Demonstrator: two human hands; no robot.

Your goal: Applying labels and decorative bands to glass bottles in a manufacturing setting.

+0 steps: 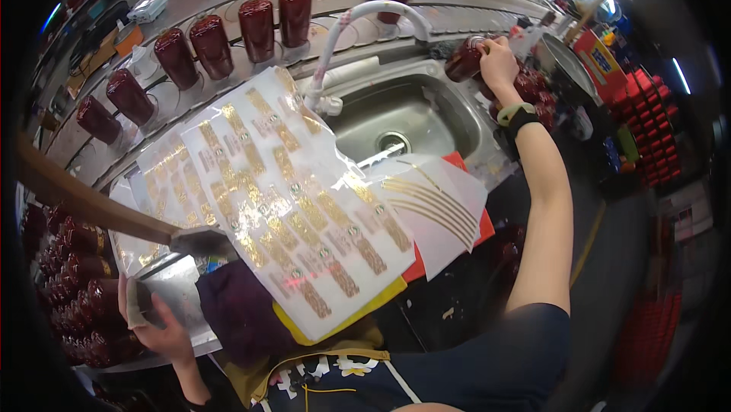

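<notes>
At the far left, dark red bottles are packed close together beside the left hand; the hand is closed around the lower edge of a shiny metal container, the thumb pressed on its face, so a slip there could tip the container into the packed bottles. Across the middle, white sheets of gold labels lie stacked and overhang the steel sink; a curved white tap rises just behind them, and any water from it could wet and lift the labels. At the right, the right hand is stretched well forward and grasps a single dark red bottle above the sink's far corner; the grip appears to be fingertip only, though the view is bent there; a loose hold at full reach could drop the bottle onto the steel or against the red bottles clustered just beside it.
</notes>
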